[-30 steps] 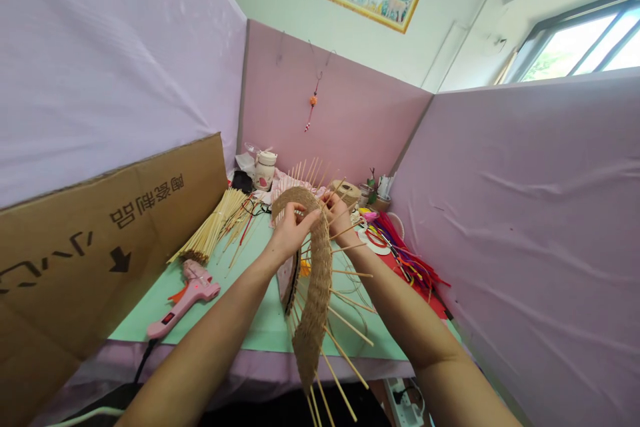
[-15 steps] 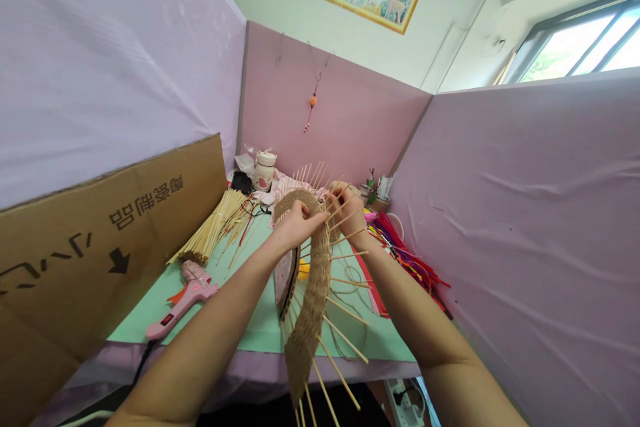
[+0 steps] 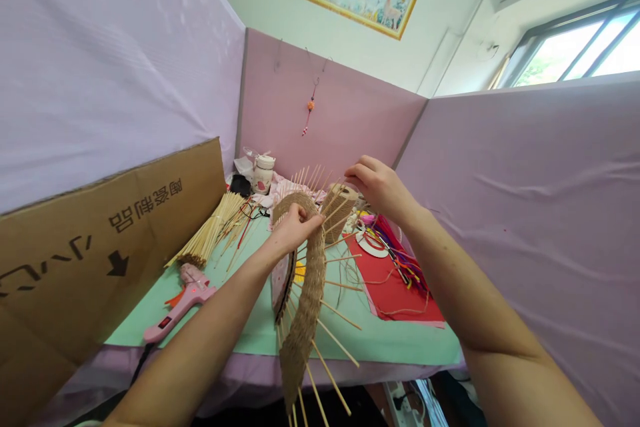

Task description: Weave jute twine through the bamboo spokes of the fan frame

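Observation:
My left hand (image 3: 295,223) is closed in a pinch on the upper part of a curved woven twine band (image 3: 313,280). Thin wooden sticks (image 3: 340,313) fan out from the band's edge on the right and at the top. Up and to the right of the band, my right hand (image 3: 383,187) is raised with its fingers pinched on twine, though the thin strand is hard to see at the fingertips. A brown twine spool (image 3: 340,203) stands just below and left of it, behind the stick tips. Loose twine (image 3: 390,282) trails over the table.
A pink glue gun (image 3: 183,303) lies left, near a bundle of sticks (image 3: 215,227) and a cardboard box panel (image 3: 120,240). At the back stands a white cup (image 3: 263,175). Right lie red sheets (image 3: 400,297), a white tape ring (image 3: 373,247) and colourful strips (image 3: 400,253).
My right hand has drawn away from the band's edge, up and to the right, uncovering the spool and red sheets. My left hand stays pinched on the band.

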{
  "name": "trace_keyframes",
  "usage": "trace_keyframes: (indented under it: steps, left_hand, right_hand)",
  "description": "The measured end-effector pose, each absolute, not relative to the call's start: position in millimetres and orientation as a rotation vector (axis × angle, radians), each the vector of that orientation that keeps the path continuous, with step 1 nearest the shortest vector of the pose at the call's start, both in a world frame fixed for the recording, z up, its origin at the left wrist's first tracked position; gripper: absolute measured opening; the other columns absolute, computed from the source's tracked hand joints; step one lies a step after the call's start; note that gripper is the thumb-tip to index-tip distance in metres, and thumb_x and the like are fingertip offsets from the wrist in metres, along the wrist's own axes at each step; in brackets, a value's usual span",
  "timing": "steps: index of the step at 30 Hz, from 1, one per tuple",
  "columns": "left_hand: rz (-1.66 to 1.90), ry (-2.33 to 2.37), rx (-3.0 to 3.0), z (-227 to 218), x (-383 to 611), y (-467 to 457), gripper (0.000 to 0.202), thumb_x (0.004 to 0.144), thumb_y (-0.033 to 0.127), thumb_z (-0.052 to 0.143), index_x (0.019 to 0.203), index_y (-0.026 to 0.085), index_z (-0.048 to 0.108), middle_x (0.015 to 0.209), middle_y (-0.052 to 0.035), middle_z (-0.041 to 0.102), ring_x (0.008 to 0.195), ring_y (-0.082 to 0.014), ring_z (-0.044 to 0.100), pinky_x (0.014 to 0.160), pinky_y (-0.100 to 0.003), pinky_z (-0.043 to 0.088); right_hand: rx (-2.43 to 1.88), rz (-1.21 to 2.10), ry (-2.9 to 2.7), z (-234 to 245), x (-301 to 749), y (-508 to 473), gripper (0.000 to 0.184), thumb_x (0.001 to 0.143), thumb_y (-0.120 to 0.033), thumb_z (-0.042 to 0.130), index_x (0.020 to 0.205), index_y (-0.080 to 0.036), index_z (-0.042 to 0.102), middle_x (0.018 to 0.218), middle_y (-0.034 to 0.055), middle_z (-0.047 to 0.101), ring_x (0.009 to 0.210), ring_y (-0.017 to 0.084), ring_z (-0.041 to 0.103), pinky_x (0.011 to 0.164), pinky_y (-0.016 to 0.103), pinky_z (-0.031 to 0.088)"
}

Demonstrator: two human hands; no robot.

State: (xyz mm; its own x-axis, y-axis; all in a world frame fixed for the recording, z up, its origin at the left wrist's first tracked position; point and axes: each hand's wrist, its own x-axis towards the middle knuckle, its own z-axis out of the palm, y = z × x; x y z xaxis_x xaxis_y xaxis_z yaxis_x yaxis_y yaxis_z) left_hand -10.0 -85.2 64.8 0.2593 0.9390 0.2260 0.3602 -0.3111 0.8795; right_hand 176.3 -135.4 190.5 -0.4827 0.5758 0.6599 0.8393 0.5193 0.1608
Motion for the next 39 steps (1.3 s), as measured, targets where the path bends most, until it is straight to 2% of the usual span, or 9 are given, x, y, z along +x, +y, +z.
trace_keyframes:
  steps: [7,13,18,25,28,31,34,37,39]
  left_hand:
    - [1.012,1.16,1.828,63,-11,-87,0.045,0.071,0.063,0.058,0.086,0.022,0.045,0.081,-0.0035,0.059,0.078,-0.0221,0.057,0.07,-0.031,0.04]
    - [1.042,1.142,1.826,59,-13,-90,0.048,0.072,0.066,0.057,0.087,0.022,0.045,0.079,-0.0022,0.059,0.077,-0.0209,0.057,0.07,-0.031,0.04]
    - [1.04,1.075,1.828,56,-16,-91,0.049,0.075,0.068,0.052,0.089,0.021,0.046,0.077,-0.0007,0.058,0.075,-0.0194,0.057,0.069,-0.03,0.04]
    - [1.141,0.977,1.838,52,-22,-90,0.04,0.088,0.059,0.04,0.089,0.02,0.049,0.075,0.0006,0.056,0.073,-0.0171,0.055,0.069,-0.03,0.039]
    - [1.179,0.93,1.829,48,-21,-91,0.039,0.089,0.053,0.044,0.108,0.02,0.052,0.07,0.0023,0.054,0.066,-0.0161,0.054,0.065,-0.029,0.039]
    - [1.185,0.834,1.874,44,-20,-92,0.053,0.091,0.048,0.045,0.138,0.024,0.041,0.067,0.0036,0.055,0.061,-0.0157,0.053,0.065,-0.028,0.041]
    - [1.181,0.708,1.962,38,-21,-90,0.056,0.094,0.043,0.042,0.147,0.027,0.034,0.096,-0.0025,0.067,0.08,-0.0175,0.06,0.081,-0.032,0.047]
    - [1.205,0.59,2.062,32,-23,-86,0.051,0.095,0.039,0.04,0.145,0.028,0.039,0.132,-0.0062,0.058,0.112,-0.0209,0.056,0.102,-0.036,0.04]
    - [1.195,0.546,2.115,31,-24,-85,0.048,0.096,0.037,0.04,0.142,0.027,0.042,0.138,-0.0065,0.054,0.122,-0.0221,0.051,0.106,-0.038,0.038]
  right_hand:
    - [-1.147,-0.524,-1.98,179,173,-113,0.014,0.09,-0.027,0.055,0.08,-0.02,0.061,0.082,0.0047,0.059,0.079,0.018,0.054,0.075,0.03,0.041]
    - [-1.405,-0.132,-1.716,117,175,-71,0.01,0.08,-0.026,0.057,0.073,-0.018,0.06,0.072,0.002,0.061,0.068,0.016,0.053,0.067,0.028,0.039]
    - [-1.346,0.213,-1.68,74,155,-48,0.015,0.077,-0.032,0.054,0.072,-0.018,0.058,0.069,0.0018,0.061,0.065,0.015,0.053,0.064,0.027,0.04]
    - [-1.291,0.252,-1.666,63,144,-44,0.018,0.077,-0.034,0.051,0.074,-0.018,0.058,0.071,0.0031,0.062,0.066,0.016,0.053,0.062,0.027,0.041]
    - [-1.275,0.262,-1.66,63,148,-47,0.021,0.078,-0.038,0.052,0.076,-0.018,0.059,0.071,0.003,0.061,0.066,0.016,0.053,0.062,0.027,0.041]
    - [-1.266,0.269,-1.647,63,150,-48,0.022,0.077,-0.04,0.053,0.073,-0.018,0.059,0.07,0.0024,0.06,0.064,0.015,0.051,0.061,0.027,0.042]
    - [-1.259,0.269,-1.629,62,149,-49,0.022,0.077,-0.039,0.051,0.073,-0.018,0.058,0.068,0.0021,0.058,0.063,0.015,0.05,0.06,0.027,0.041]
    - [-1.242,0.265,-1.627,62,147,-49,0.022,0.078,-0.038,0.05,0.075,-0.018,0.058,0.071,0.0021,0.059,0.064,0.015,0.052,0.061,0.027,0.042]
    - [-1.237,0.256,-1.635,63,146,-50,0.021,0.079,-0.038,0.05,0.075,-0.018,0.058,0.071,0.0019,0.06,0.065,0.015,0.052,0.062,0.027,0.043]
